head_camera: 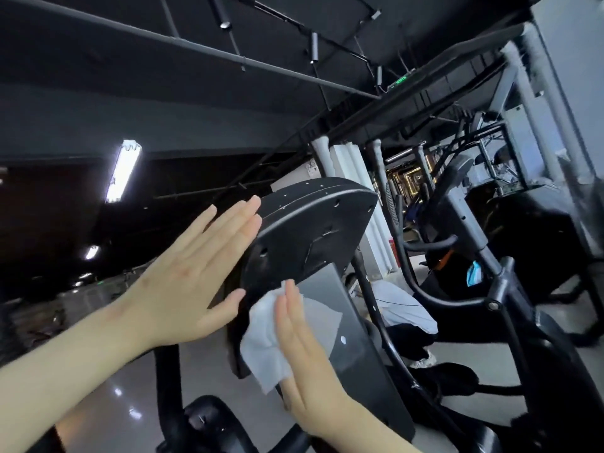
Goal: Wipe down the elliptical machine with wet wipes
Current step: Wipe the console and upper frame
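1. Wipe (pixel 261 354), white and crumpled, lies against the lower edge of the elliptical's console (pixel 310 237), where it meets the grey column (pixel 353 338).
2. Right hand (pixel 307 354) is flat, fingers straight and together, pressing the wipe onto that surface.
3. Left hand (pixel 196 276) is also flat, fingers straight, laid against the console's left rim; its thumb is near the lower edge, just beside the wipe.
4. Console is dark and rounded, showing its back panel.
5. A person (pixel 402 308) in a pale top crouches on the floor behind the column.
6. Another machine (pixel 457 204) stands right; 1 tube light (pixel 123 171) glows upper left.
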